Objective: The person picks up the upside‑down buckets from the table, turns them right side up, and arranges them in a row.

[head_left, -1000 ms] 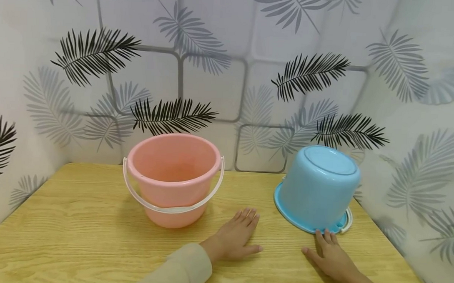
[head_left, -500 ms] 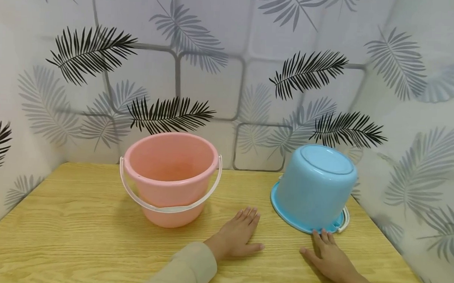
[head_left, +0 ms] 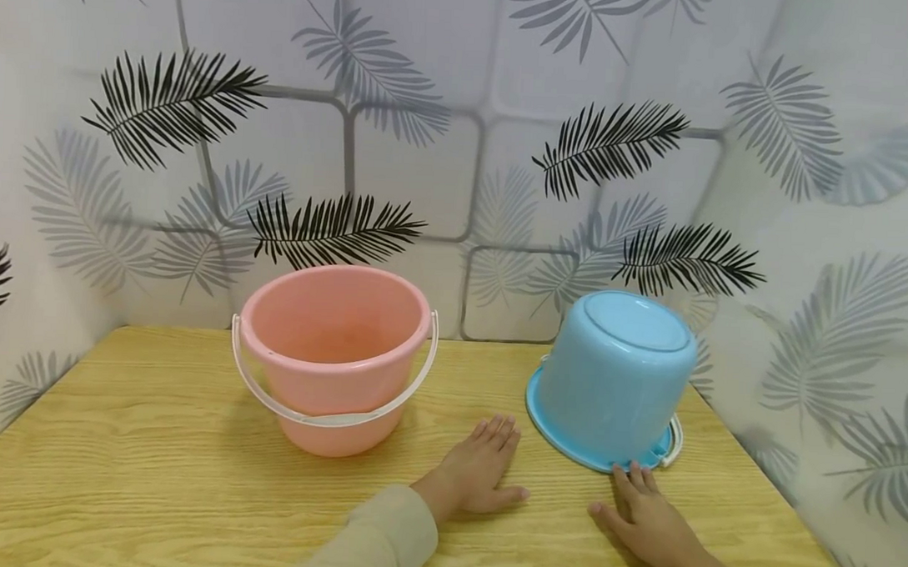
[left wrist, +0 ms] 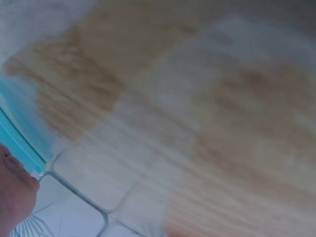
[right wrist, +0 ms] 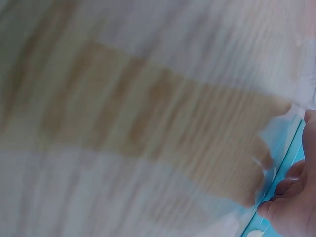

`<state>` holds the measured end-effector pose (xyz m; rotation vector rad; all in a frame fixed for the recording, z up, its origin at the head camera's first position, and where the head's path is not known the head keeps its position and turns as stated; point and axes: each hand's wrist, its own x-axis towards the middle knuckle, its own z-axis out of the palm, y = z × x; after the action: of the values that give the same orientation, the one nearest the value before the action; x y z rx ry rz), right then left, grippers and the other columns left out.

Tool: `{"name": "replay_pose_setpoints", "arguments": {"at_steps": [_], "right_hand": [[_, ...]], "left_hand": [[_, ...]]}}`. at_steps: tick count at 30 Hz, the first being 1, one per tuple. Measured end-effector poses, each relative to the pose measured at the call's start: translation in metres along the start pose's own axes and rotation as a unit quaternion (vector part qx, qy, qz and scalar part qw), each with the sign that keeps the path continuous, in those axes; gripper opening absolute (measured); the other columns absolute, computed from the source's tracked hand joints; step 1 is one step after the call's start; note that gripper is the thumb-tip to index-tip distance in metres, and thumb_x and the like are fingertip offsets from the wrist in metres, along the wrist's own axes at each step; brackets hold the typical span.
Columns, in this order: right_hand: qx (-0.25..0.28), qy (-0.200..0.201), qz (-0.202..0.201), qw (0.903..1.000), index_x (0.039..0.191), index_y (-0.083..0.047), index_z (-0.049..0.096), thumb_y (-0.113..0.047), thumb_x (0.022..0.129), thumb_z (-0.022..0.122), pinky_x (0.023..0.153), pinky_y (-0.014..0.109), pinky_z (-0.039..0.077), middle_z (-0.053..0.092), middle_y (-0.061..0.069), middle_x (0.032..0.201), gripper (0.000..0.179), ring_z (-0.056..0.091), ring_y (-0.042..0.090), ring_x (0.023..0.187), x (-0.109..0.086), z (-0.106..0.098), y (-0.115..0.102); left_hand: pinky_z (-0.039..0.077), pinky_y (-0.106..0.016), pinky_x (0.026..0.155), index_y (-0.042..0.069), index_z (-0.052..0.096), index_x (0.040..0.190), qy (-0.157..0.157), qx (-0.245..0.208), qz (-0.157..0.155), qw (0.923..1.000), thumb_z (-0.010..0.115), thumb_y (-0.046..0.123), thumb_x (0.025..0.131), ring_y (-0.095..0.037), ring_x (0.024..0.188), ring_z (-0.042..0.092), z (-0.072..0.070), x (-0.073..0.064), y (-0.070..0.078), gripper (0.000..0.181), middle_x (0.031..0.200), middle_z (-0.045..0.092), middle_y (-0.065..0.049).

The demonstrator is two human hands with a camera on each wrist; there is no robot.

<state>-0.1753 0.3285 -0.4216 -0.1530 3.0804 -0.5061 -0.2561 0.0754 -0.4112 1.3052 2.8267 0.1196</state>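
Note:
A pink bucket (head_left: 338, 388) stands upright on the left part of the wooden table, its white handle hanging in front. To the right, a light blue bucket (head_left: 616, 381) sits upside down, rim down, with a white handle at its lower right. My left hand (head_left: 477, 469) lies flat on the table between the two buckets, fingers straight, apart from both. The fingertips of my right hand (head_left: 647, 524) touch the near rim of the blue bucket, fingers extended and thumb spread left. In the right wrist view, part of my right hand (right wrist: 291, 197) shows beside the blue rim.
The wooden table (head_left: 156, 440) reaches back to a wall (head_left: 420, 174) with a leaf pattern. Another wall rises along the table's right edge, close to the blue bucket. Blurred wood grain and reflections fill most of both wrist views.
The blue bucket has slid slightly left, with my right hand moving along at its rim. My left hand has shifted slightly right relative to the table. The head view has turned a little.

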Motion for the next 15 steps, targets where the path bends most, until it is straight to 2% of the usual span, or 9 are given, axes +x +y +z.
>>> {"name": "replay_pose_setpoints", "arguments": {"at_steps": [7, 15], "right_hand": [[0.004, 0.003, -0.006, 1.0, 0.135, 0.014, 0.036, -0.049, 0.092, 0.049, 0.095, 0.067, 0.033, 0.024, 0.045, 0.137, 0.078, 0.021, 0.059, 0.128, -0.002, 0.001, -0.002], [0.019, -0.01, -0.01, 0.9997, 0.135, 0.014, 0.035, -0.048, 0.092, 0.049, 0.099, 0.065, 0.031, 0.023, 0.043, 0.139, 0.077, 0.019, 0.057, 0.13, -0.005, 0.001, -0.01]], "left_hand": [[0.014, -0.035, 0.118, 0.001, 0.022, 0.147, -0.001, 0.004, 0.007, 1.0, 0.035, 0.058, 0.093, -0.027, 0.145, 0.013, 0.0, 0.002, 0.002, 0.079, 0.155, 0.016, -0.015], [0.013, -0.034, 0.118, 0.002, 0.021, 0.147, -0.011, 0.008, -0.004, 0.9999, 0.034, 0.06, 0.093, -0.026, 0.145, 0.013, 0.004, 0.003, 0.001, 0.08, 0.155, 0.017, -0.014]]}}
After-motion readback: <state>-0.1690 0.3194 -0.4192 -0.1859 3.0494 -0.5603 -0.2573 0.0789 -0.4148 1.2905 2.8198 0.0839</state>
